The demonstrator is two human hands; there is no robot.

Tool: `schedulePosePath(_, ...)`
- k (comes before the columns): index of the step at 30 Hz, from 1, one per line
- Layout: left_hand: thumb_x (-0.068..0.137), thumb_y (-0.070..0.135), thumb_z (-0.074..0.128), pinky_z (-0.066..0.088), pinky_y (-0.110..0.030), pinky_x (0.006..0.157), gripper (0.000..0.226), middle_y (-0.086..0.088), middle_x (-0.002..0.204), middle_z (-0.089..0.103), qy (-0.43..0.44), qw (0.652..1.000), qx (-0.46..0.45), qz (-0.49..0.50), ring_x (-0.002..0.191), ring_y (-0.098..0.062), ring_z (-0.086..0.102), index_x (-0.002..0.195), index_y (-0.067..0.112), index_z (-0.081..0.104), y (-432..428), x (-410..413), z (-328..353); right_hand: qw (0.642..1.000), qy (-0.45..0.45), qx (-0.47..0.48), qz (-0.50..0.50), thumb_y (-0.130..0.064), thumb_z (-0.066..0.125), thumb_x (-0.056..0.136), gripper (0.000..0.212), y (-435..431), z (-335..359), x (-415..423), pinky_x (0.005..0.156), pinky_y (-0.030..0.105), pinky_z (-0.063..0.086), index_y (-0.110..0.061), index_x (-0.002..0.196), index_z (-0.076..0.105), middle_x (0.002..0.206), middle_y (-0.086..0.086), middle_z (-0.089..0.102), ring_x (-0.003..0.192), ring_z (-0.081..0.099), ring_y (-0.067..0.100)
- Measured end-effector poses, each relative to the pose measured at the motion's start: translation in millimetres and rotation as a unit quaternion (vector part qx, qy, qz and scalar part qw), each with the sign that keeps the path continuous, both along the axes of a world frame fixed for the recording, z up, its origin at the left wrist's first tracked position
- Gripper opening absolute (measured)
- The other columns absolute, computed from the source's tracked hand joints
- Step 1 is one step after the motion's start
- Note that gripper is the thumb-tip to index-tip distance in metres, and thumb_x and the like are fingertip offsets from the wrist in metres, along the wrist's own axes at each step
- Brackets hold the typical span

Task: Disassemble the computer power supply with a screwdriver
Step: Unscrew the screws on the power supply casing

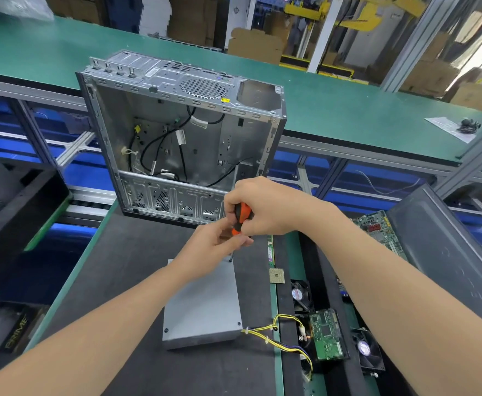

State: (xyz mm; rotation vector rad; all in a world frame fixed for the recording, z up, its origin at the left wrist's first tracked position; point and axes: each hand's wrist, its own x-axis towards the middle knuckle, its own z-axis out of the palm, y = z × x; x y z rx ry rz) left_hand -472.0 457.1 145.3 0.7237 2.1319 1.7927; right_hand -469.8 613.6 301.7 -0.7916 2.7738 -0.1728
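Observation:
The grey metal power supply [202, 307] lies flat on the dark mat in front of me, its yellow and black wires [279, 338] trailing off to the right. A screwdriver [241, 217] with an orange and black handle stands upright, its tip on a screw at the unit's far right corner. My right hand [265, 207] grips the handle from above. My left hand [214, 247] holds the lower end of the handle and shaft, resting over the far part of the unit.
An open, empty computer case [182, 135] stands just behind my hands. To the right lie a CPU chip [277, 275], two small fans [301, 294], a green circuit board [327, 335], a motherboard [382, 230] and a dark side panel [445, 261]. Black trays [11, 201] sit at the left.

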Motion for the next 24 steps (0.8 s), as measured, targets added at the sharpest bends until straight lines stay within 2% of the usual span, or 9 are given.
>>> schedulePosePath(3, 0.097, 0.038, 0.064, 0.054, -0.047, 0.102, 0.019, 0.007, 0.106, 0.079, -0.005, 1.0, 0.012, 0.012, 0.108, -0.01, 0.073, 0.112, 0.026, 0.068, 1.8, 1.1, -2.8, 0.995, 0.07, -0.001, -0.065, -0.043, 0.066, 0.088, 0.024, -5.4, -4.9, 5.1, 0.068, 0.039, 0.053, -0.021, 0.097, 0.061, 0.084, -0.008, 0.055, 0.084, 0.058, 0.018)
schedulePosePath(6, 0.101, 0.036, 0.062, 0.053, -0.046, 0.103, 0.019, 0.009, 0.108, 0.078, -0.007, 1.0, 0.003, 0.011, 0.108, -0.008, 0.072, 0.117, 0.026, 0.067, 2.5, 1.4, -4.2, 0.973, 0.14, 0.062, -0.175, -0.059, 0.053, 0.098, 0.048, -16.5, -16.8, 6.5, 0.05, 0.031, 0.035, -0.019, 0.074, 0.042, 0.074, -0.001, 0.045, 0.063, 0.048, 0.02)
schedulePosePath(7, 0.101, 0.035, 0.062, 0.053, -0.046, 0.103, 0.02, 0.009, 0.108, 0.078, -0.007, 1.0, 0.001, 0.009, 0.108, -0.008, 0.072, 0.118, 0.027, 0.066, 2.3, 1.1, -4.5, 0.971, 0.132, 0.057, -0.191, -0.057, 0.054, 0.099, 0.05, -19.0, -19.7, 6.1, 0.049, 0.03, 0.032, -0.019, 0.071, 0.038, 0.073, 0.001, 0.044, 0.061, 0.046, 0.02)
schedulePosePath(9, 0.099, 0.037, 0.064, 0.053, -0.049, 0.102, 0.022, 0.007, 0.108, 0.078, -0.013, 1.0, 0.009, 0.005, 0.109, -0.01, 0.072, 0.119, 0.028, 0.066, 1.1, 0.9, -4.3, 0.976, 0.095, 0.037, -0.195, -0.049, 0.06, 0.099, 0.046, -20.4, -20.5, 3.3, 0.05, 0.03, 0.035, -0.016, 0.073, 0.041, 0.075, 0.003, 0.047, 0.062, 0.05, 0.021)
schedulePosePath(11, 0.096, 0.038, 0.066, 0.053, -0.051, 0.101, 0.026, 0.004, 0.109, 0.078, -0.017, 1.0, 0.019, -0.001, 0.111, -0.013, 0.072, 0.121, 0.028, 0.065, 0.1, 0.5, -3.4, 0.983, 0.064, 0.034, -0.17, -0.043, 0.066, 0.094, 0.034, -19.2, -15.6, 1.0, 0.053, 0.032, 0.041, -0.012, 0.085, 0.054, 0.08, 0.003, 0.052, 0.068, 0.057, 0.025)
schedulePosePath(13, 0.097, 0.036, 0.066, 0.053, -0.05, 0.102, 0.023, 0.003, 0.111, 0.078, -0.016, 1.0, 0.024, -0.011, 0.112, -0.014, 0.071, 0.12, 0.032, 0.065, -0.7, 0.0, -3.1, 0.988, 0.044, 0.032, -0.143, -0.034, 0.072, 0.087, 0.023, -18.2, -10.2, 1.6, 0.053, 0.032, 0.046, -0.016, 0.095, 0.061, 0.081, -0.001, 0.055, 0.071, 0.061, 0.025)
schedulePosePath(17, 0.097, 0.042, 0.065, 0.053, -0.045, 0.102, 0.021, 0.006, 0.114, 0.077, -0.018, 0.999, 0.026, -0.026, 0.115, -0.012, 0.07, 0.118, 0.045, 0.065, -2.4, -0.2, -0.8, 0.996, 0.011, 0.008, -0.093, -0.02, 0.076, 0.077, 0.015, -16.8, -5.0, 3.1, 0.063, 0.039, 0.059, -0.023, 0.088, 0.066, 0.082, -0.008, 0.061, 0.078, 0.065, 0.022)
schedulePosePath(22, 0.095, 0.046, 0.065, 0.052, -0.046, 0.104, 0.012, 0.007, 0.112, 0.078, -0.018, 0.999, 0.02, -0.031, 0.114, -0.011, 0.071, 0.107, 0.046, 0.069, -3.7, -2.8, 0.5, 0.999, -0.003, 0.043, 0.001, -0.014, 0.08, 0.076, 0.017, -14.9, -2.3, -0.5, 0.077, 0.041, 0.057, -0.024, 0.086, 0.07, 0.082, -0.013, 0.052, 0.088, 0.057, 0.017)
schedulePosePath(24, 0.096, 0.044, 0.065, 0.053, -0.048, 0.103, 0.013, 0.007, 0.11, 0.078, -0.012, 0.999, 0.018, -0.03, 0.113, -0.011, 0.071, 0.107, 0.041, 0.069, -3.8, -3.9, -0.5, 0.999, -0.002, 0.048, 0.005, -0.016, 0.078, 0.077, 0.015, -12.6, -1.2, 0.0, 0.079, 0.041, 0.056, -0.024, 0.088, 0.071, 0.083, -0.013, 0.052, 0.089, 0.054, 0.014)
